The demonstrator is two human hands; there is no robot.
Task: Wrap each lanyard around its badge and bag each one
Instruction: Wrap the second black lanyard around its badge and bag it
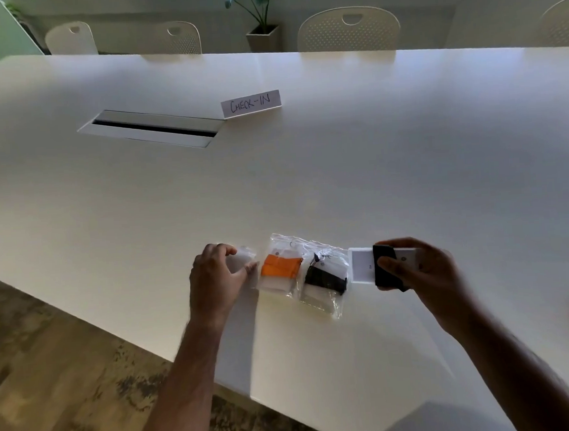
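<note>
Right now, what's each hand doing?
Left hand: grips an empty clear bag on the table.
Right hand: holds a white badge wrapped in a black lanyard.

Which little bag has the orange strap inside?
Find the white table, then the row of things between the two hands near its front edge. The bag with the orange strap lies just right of the left hand; the bag beside it holds a black strap.

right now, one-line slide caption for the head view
Right hand holds a wrapped badge; left hand picks an empty bag beside two bagged badges.
</note>
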